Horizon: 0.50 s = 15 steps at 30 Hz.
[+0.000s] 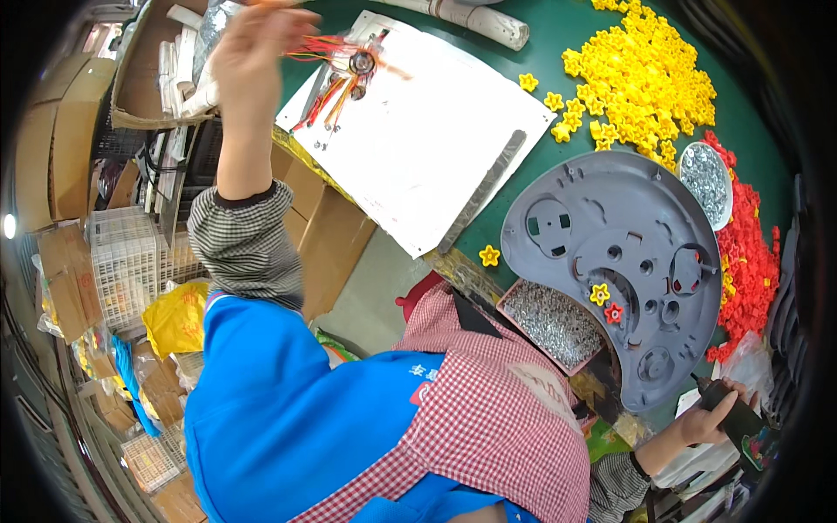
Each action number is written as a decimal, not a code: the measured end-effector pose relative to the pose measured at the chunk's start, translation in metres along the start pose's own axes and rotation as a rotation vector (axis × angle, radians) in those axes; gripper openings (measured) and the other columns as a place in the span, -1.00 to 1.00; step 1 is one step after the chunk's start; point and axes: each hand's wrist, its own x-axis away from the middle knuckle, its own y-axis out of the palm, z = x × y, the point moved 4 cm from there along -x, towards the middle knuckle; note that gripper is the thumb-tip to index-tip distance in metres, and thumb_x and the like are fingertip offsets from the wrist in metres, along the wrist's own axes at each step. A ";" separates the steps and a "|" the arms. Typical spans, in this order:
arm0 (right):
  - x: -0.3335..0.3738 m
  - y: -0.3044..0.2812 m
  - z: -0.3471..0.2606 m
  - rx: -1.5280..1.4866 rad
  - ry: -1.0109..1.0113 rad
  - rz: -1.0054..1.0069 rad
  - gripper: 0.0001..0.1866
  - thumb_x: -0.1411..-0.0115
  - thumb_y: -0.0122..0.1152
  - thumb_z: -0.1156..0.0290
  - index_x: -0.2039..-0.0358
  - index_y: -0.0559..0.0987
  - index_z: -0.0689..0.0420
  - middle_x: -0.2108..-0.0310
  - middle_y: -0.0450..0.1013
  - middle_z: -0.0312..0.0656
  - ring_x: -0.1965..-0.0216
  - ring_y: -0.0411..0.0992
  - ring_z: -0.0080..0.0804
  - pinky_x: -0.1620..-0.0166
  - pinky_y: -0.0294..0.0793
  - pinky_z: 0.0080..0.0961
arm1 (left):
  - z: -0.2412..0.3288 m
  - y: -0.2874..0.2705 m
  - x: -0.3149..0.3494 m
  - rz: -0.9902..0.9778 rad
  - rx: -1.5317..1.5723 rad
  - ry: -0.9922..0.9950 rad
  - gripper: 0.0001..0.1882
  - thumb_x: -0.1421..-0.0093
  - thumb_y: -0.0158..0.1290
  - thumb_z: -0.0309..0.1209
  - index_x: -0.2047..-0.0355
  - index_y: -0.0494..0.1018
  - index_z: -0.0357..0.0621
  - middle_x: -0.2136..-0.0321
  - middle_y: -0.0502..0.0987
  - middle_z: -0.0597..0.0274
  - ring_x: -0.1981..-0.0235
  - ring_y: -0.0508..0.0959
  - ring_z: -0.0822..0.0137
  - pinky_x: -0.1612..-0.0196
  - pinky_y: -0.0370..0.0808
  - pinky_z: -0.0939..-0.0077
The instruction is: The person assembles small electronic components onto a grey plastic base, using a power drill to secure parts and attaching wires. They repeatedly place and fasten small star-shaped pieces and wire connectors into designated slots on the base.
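My left hand (pixel 259 44) is raised at the upper left, smeared by motion. Its fingers are beside thin red and yellow wires (pixel 316 47), and whether it holds any is unclear. More wires with a small round black part (pixel 361 62) lie on a white sheet (pixel 410 131). At the lower right my right hand (pixel 704 424) is closed round a black electric screwdriver (pixel 746 436), its tip close to a grey curved plastic housing (pixel 558 196). On that housing rest a yellow star piece (pixel 600 295) and a red star piece (pixel 614 313).
Yellow star pieces (pixel 645 74) are heaped at the far right, with red pieces (pixel 751 253) nearer. A bowl of screws (pixel 704 183) and a tray of small metal parts (pixel 551 321) flank the housing. Cartons (pixel 78 139) stand left; a white roll (pixel 479 22) lies at the back.
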 end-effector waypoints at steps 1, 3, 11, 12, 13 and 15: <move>-0.002 -0.003 -0.001 0.010 0.009 -0.005 -0.44 -0.22 0.16 0.57 -0.16 0.18 0.47 0.30 0.45 -0.04 0.35 0.46 -0.28 0.39 0.58 -0.39 | -0.006 0.007 0.007 -0.183 -0.093 -0.016 -0.76 -0.35 0.02 -0.42 0.02 0.50 -0.19 0.15 0.62 0.11 0.24 0.62 0.35 0.25 0.57 0.51; -0.003 -0.003 0.007 -0.016 0.029 0.003 -0.43 -0.22 0.16 0.57 -0.17 0.17 0.46 0.28 0.45 -0.04 0.34 0.46 -0.29 0.40 0.57 -0.41 | -0.001 0.044 0.031 -0.546 0.002 -0.200 -0.57 -0.28 0.10 -0.45 -0.17 0.43 -0.10 -0.03 0.56 0.18 0.06 0.58 0.35 0.14 0.56 0.47; -0.002 -0.002 -0.002 0.044 0.078 0.082 -0.41 -0.22 0.14 0.52 -0.18 0.16 0.47 0.29 0.42 -0.01 0.35 0.42 -0.30 0.52 0.53 -0.47 | -0.025 0.055 0.056 -0.257 -0.598 -0.028 -0.75 -0.08 0.26 -0.37 0.19 0.63 -0.06 0.29 0.61 0.25 0.35 0.56 0.28 0.25 0.51 0.40; -0.002 -0.001 -0.003 0.041 0.081 0.081 -0.41 -0.22 0.14 0.52 -0.19 0.16 0.47 0.29 0.42 -0.01 0.36 0.42 -0.30 0.52 0.53 -0.47 | -0.028 0.063 0.062 -0.273 -0.663 0.001 -0.82 -0.06 0.25 -0.36 0.29 0.65 -0.04 0.33 0.61 0.21 0.31 0.58 0.14 0.18 0.51 0.30; -0.002 -0.001 -0.003 0.055 0.075 0.074 -0.40 -0.22 0.14 0.52 -0.19 0.16 0.47 0.29 0.42 -0.01 0.36 0.41 -0.30 0.52 0.53 -0.47 | -0.030 0.073 0.066 -0.299 -0.777 -0.035 -0.86 -0.05 0.24 -0.36 0.34 0.67 -0.01 0.35 0.61 0.26 0.28 0.58 0.16 0.19 0.52 0.29; -0.003 -0.001 -0.003 0.078 0.062 0.058 -0.40 -0.22 0.15 0.51 -0.18 0.15 0.47 0.29 0.42 -0.02 0.36 0.41 -0.31 0.52 0.52 -0.47 | -0.031 0.081 0.077 -0.229 -0.852 -0.142 -0.89 -0.03 0.24 -0.35 0.40 0.67 0.01 0.37 0.60 0.30 0.26 0.57 0.20 0.22 0.53 0.30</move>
